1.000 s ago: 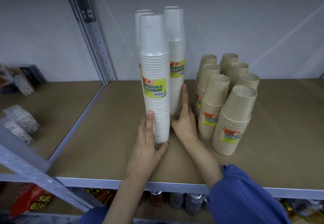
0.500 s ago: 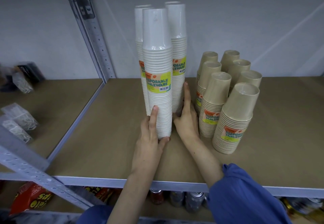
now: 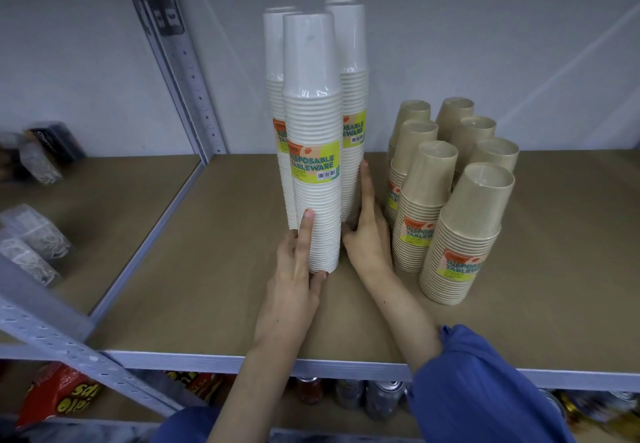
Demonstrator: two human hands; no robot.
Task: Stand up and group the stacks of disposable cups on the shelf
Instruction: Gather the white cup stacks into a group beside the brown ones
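Note:
Three tall white cup stacks stand upright close together on the brown shelf (image 3: 207, 269). My left hand (image 3: 298, 269) grips the base of the front white stack (image 3: 313, 151), thumb under its rim, fingers flat on its left side. A second white stack (image 3: 275, 96) is behind it at the left. My right hand (image 3: 367, 234) lies flat against the right side of the rear white stack (image 3: 351, 96), fingers stretched out. To the right, several shorter brown cup stacks (image 3: 464, 227) stand upright in a tight group.
A grey metal upright (image 3: 187, 78) divides this shelf from the left bay, where clear wrapped packs (image 3: 31, 234) lie. The shelf's front rail (image 3: 311, 366) runs below my arms. Snack bags and cans sit on the level beneath.
The front white stack has slid back and a little right, closer against the other two white stacks. Both hands moved with it. The brown stacks have not moved.

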